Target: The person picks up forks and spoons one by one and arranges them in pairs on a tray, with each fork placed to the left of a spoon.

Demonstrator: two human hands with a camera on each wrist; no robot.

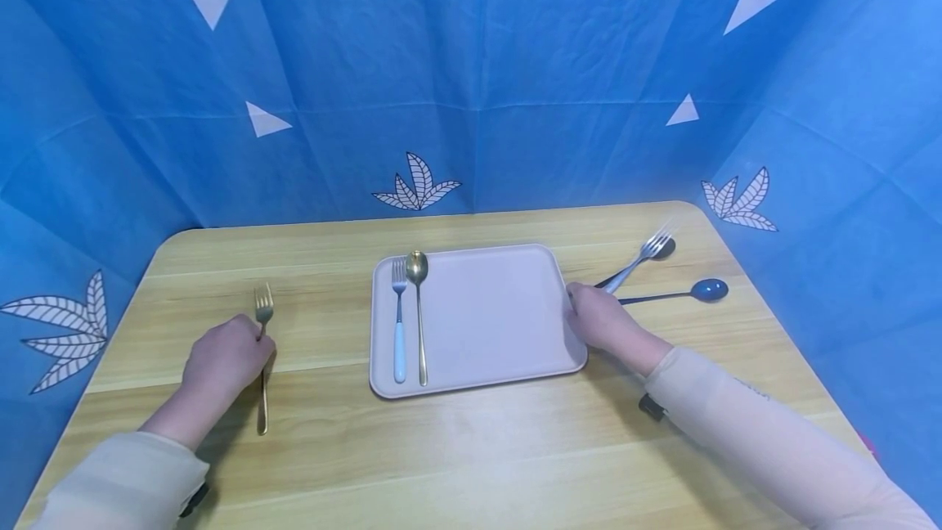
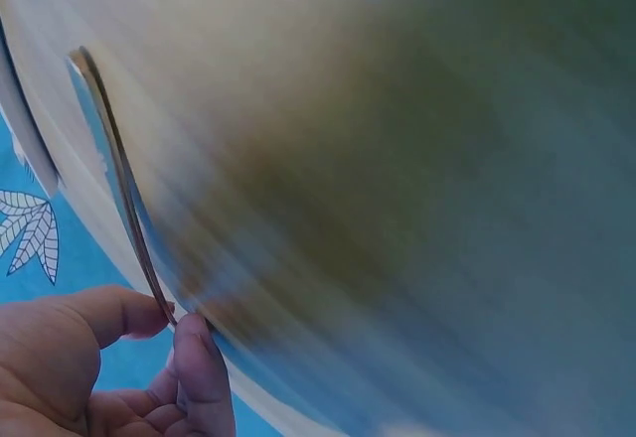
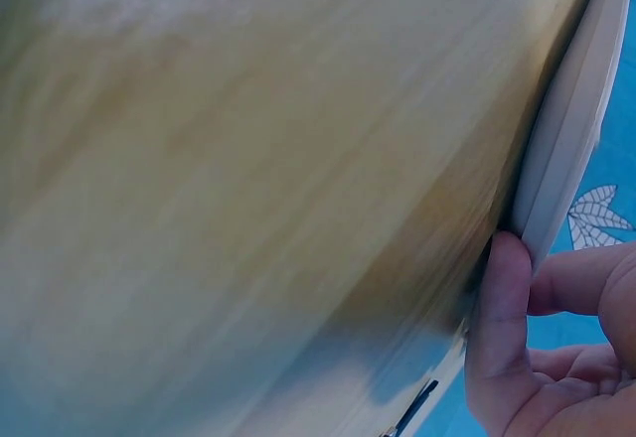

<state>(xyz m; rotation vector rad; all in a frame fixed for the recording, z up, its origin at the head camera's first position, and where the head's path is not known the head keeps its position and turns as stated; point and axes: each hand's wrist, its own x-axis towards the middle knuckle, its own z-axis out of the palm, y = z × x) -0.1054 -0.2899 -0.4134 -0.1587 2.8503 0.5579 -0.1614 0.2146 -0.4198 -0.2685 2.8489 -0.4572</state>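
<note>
My left hand (image 1: 226, 357) is at the left of the table, pinching a gold fork (image 1: 263, 411) between thumb and finger. The fork's tines point away from me, and in the left wrist view its handle (image 2: 121, 174) stretches out past the fingertips. On the other side, my right hand (image 1: 605, 319) grips the right edge of a pale pink tray (image 1: 493, 321), with the tray's rim (image 3: 561, 149) between thumb and fingers in the right wrist view. Side by side along the tray's left part lie a fork with a light blue handle (image 1: 400, 350) and a gold spoon (image 1: 421, 325).
Right of the tray, a silver fork with a bluish handle (image 1: 634, 262) lies across a dark spoon (image 1: 666, 249). Another dark spoon (image 1: 709, 290) is nearer the table's right edge; its handle runs toward my right hand. A blue curtain (image 1: 471, 64) surrounds the wooden table (image 1: 471, 464).
</note>
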